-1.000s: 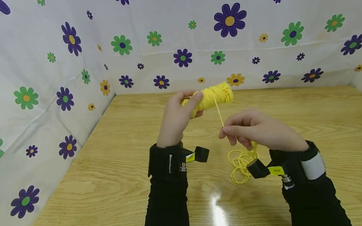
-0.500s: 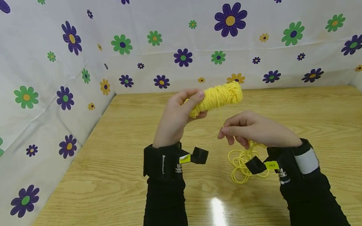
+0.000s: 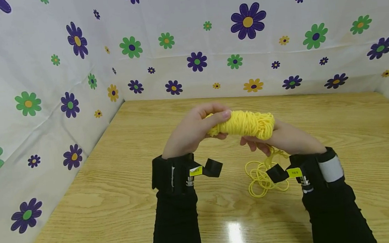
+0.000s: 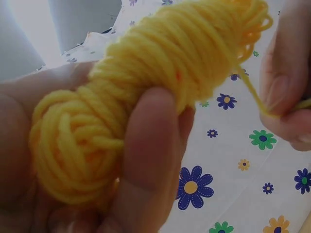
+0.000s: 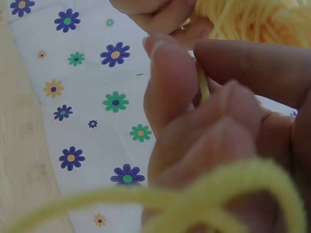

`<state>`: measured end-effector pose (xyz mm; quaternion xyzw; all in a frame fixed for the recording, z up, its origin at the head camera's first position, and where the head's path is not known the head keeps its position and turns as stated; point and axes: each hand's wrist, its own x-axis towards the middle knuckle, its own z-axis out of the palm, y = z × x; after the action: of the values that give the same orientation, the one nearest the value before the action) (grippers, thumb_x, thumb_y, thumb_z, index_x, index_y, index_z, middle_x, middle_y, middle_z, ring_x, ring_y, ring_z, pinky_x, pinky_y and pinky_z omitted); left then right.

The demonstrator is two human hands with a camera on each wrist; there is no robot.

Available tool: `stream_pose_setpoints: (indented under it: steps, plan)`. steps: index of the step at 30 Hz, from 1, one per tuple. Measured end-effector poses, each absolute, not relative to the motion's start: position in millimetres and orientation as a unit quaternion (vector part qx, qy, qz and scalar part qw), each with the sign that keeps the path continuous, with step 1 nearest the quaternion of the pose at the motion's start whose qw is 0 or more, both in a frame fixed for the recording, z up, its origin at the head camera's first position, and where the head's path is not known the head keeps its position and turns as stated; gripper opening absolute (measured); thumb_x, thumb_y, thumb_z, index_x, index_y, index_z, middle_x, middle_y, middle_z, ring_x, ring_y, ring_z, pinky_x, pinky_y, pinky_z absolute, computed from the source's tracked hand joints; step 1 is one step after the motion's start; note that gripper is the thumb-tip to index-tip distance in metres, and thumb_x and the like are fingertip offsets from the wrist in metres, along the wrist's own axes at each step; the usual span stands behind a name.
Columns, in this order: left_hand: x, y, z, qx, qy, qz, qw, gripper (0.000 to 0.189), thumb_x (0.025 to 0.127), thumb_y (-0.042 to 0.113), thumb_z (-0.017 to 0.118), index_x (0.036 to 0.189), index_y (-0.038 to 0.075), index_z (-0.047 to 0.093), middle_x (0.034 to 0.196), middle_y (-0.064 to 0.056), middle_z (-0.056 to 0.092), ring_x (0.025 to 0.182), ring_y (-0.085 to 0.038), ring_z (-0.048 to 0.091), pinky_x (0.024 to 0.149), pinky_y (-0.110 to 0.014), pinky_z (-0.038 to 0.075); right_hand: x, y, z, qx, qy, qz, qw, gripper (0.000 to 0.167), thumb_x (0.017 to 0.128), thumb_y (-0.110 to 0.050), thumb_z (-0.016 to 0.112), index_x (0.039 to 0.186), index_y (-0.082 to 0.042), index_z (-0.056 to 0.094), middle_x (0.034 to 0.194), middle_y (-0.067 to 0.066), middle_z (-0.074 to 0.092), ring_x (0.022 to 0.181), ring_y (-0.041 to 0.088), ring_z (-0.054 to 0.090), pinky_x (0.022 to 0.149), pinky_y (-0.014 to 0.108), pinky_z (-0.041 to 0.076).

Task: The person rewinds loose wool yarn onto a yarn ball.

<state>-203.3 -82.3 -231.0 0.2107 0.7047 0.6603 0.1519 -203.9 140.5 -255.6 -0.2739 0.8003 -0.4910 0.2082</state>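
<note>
My left hand [image 3: 195, 130] grips one end of a wound bundle of yellow cord [image 3: 246, 123] above the table, thumb across the near side. In the left wrist view, a taut strand [image 4: 250, 90] runs from the bundle to the right hand's fingertips. My right hand [image 3: 293, 138] pinches that strand between thumb and forefinger, as the right wrist view also shows. From the head, the bundle's far end hides the pinching fingertips. Loose cord [image 3: 261, 181] trails below the right hand and lies in loops on the table.
The wooden table [image 3: 118, 196] reaches back to a white cloth [image 3: 180, 31] printed with flowers, which also hangs along the left and right sides. Each wrist wears a black strap with a small camera, such as the left wrist camera [image 3: 213, 168].
The bundle has turned and moved right and down, and now overlaps the right hand in the head view. The strand between them has gone out of sight there. The loops on the table stay put.
</note>
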Motion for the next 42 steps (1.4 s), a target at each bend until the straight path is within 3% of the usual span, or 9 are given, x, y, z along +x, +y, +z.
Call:
stream_pose_setpoints:
  steps: [7,13,18,24,33,42]
  plan:
    - [-202.9,-83.2,-232.0,0.274,0.74,0.589,0.176,0.025,0.093,0.013,0.054,0.11,-0.004,0.058,0.108,-0.014,0.051,0.083,-0.024,0.055,0.07,-0.035,0.055,-207.8,148.7,-257.2,-0.303,0.772,-0.516,0.215,0.026,0.093,-0.009,0.048,0.109,0.011,0.053,0.084,0.012,0.053,0.066,0.014,0.051,0.057,0.027,0.051]
    - [-202.2,-84.5,-232.0,0.303,0.758,0.545,0.193,0.023,0.093,0.015,0.054,0.109,-0.001,0.059,0.104,-0.014,0.054,0.08,-0.023,0.056,0.068,-0.034,0.055,-211.8,149.9,-256.7,-0.313,0.742,-0.537,0.252,0.025,0.098,-0.018,0.043,0.093,0.004,0.054,0.078,0.009,0.053,0.059,0.01,0.052,0.053,0.024,0.05]
    - [-202.3,-84.3,-232.8,0.318,0.77,0.516,0.2,0.024,0.093,0.018,0.054,0.111,0.002,0.059,0.103,-0.012,0.056,0.079,-0.021,0.057,0.068,-0.033,0.055,-211.4,150.1,-255.3,-0.297,0.755,-0.527,0.252,0.03,0.099,-0.021,0.04,0.092,0.005,0.053,0.077,0.009,0.05,0.059,0.009,0.048,0.052,0.021,0.046]
    - [-202.5,-83.3,-233.5,0.317,0.774,0.508,0.206,0.025,0.093,0.019,0.055,0.112,0.003,0.059,0.102,-0.011,0.058,0.079,-0.021,0.058,0.068,-0.033,0.055,-210.1,150.1,-254.1,-0.271,0.768,-0.527,0.242,0.03,0.099,-0.022,0.041,0.091,0.004,0.053,0.069,0.005,0.047,0.053,0.01,0.045,0.047,0.021,0.041]
    - [-201.9,-79.8,-233.1,0.279,0.796,0.493,0.211,0.024,0.091,0.021,0.058,0.109,0.005,0.06,0.101,-0.009,0.059,0.081,-0.02,0.059,0.07,-0.032,0.055,-210.6,148.4,-254.5,-0.245,0.771,-0.552,0.201,0.027,0.098,-0.02,0.043,0.076,-0.006,0.051,0.057,-0.003,0.038,0.048,0.01,0.033,0.042,0.022,0.032]
    - [-204.8,-77.3,-236.0,0.263,0.819,0.47,0.197,0.028,0.091,0.025,0.058,0.111,0.005,0.059,0.103,-0.007,0.059,0.084,-0.019,0.06,0.072,-0.032,0.055,-209.1,151.1,-253.2,-0.265,0.732,-0.596,0.196,0.024,0.098,-0.018,0.044,0.08,-0.008,0.056,0.053,-0.004,0.037,0.044,0.011,0.031,0.04,0.029,0.022]
